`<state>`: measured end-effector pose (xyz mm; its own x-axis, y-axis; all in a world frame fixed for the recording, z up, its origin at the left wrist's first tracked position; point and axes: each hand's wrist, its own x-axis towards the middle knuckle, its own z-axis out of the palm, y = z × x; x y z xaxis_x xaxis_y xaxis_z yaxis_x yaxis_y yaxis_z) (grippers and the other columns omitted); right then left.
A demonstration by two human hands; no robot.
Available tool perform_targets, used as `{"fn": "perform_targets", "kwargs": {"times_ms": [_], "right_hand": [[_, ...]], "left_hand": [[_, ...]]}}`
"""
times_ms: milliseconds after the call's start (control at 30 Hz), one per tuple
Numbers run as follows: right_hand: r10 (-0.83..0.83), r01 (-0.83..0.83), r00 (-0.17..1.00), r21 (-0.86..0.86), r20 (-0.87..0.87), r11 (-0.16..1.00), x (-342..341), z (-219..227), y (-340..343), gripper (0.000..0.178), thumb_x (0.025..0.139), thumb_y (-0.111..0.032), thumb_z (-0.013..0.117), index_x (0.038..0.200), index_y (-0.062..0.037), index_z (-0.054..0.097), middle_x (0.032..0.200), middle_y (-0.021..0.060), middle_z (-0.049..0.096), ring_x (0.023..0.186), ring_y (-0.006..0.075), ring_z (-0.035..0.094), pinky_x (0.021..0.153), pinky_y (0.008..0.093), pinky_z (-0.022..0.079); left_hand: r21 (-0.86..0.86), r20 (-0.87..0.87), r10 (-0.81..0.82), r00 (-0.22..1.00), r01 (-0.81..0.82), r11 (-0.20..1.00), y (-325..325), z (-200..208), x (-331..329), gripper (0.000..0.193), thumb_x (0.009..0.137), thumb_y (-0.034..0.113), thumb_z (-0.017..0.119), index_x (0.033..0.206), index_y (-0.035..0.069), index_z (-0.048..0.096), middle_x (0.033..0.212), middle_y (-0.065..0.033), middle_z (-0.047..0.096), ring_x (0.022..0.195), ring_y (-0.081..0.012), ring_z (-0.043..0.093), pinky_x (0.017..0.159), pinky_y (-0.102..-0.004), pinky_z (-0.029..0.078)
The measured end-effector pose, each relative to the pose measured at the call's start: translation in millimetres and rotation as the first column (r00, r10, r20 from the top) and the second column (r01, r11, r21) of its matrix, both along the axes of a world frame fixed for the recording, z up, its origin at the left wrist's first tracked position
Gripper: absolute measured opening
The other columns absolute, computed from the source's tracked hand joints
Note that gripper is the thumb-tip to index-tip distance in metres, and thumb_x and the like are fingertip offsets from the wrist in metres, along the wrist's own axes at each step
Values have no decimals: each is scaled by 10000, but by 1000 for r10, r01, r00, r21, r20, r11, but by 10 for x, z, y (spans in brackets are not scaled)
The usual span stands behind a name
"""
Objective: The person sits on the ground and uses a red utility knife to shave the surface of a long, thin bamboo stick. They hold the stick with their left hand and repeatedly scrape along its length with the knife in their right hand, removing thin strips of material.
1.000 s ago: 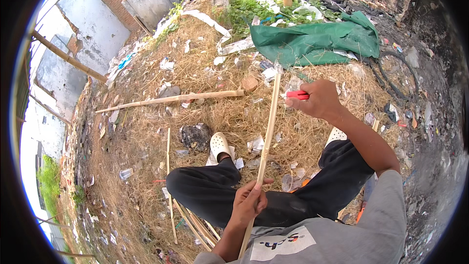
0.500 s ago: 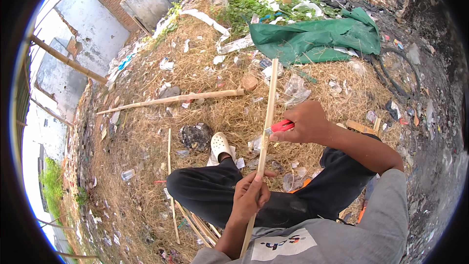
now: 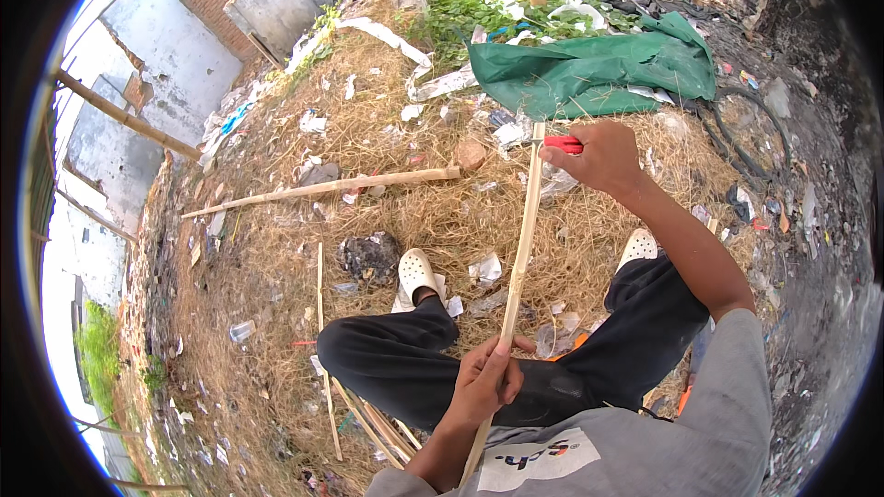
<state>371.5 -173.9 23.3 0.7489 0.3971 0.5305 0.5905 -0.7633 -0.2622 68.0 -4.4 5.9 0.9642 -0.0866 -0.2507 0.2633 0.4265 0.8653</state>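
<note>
A long, pale bamboo strip (image 3: 525,258) slants up and away from my lap. My left hand (image 3: 487,379) is closed round its lower part, close to my body. Out at the strip's far end, my right hand (image 3: 603,158) grips a red-handled utility knife (image 3: 564,144). The knife's blade lies against the strip near its tip. Several more split strips (image 3: 382,428) rest on the ground by my left leg, and one thin strip (image 3: 326,350) lies just beyond them.
Dry grass strewn with litter covers the ground. A bamboo pole (image 3: 322,189) lies ahead to the left, near a dark lump (image 3: 370,258). Farther off spreads a green tarp (image 3: 599,74), with a black hose (image 3: 769,129) at its right. Broken walls (image 3: 175,28) stand at the back left.
My right hand has slid the knife outward along the strip, from its middle to near the far tip. The strip's far end has swung slightly right; my left hand keeps its hold.
</note>
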Motion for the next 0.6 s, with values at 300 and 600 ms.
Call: {"fn": "perform_targets", "kwargs": {"times_ms": [300,600], "right_hand": [[394,-396,918,-37,-48,917,-657,-51,116,694,662,-772,671,515,-107,534,457,81,458,446,294,515,458,408,382],[378,-371,912,-72,162,926,-442,0,117,705,607,-786,697,479,-113,532,433,45,445,403,245,484,433,377,376]], "left_hand": [[-176,12,54,998,-51,983,79,57,129,400,1071,306,364,1169,-39,541,491,2,417,401,-72,339,448,-232,294],[-380,-69,37,997,-61,923,41,7,246,349,1075,284,349,1098,-7,542,464,8,385,384,-75,245,460,-253,248]]}}
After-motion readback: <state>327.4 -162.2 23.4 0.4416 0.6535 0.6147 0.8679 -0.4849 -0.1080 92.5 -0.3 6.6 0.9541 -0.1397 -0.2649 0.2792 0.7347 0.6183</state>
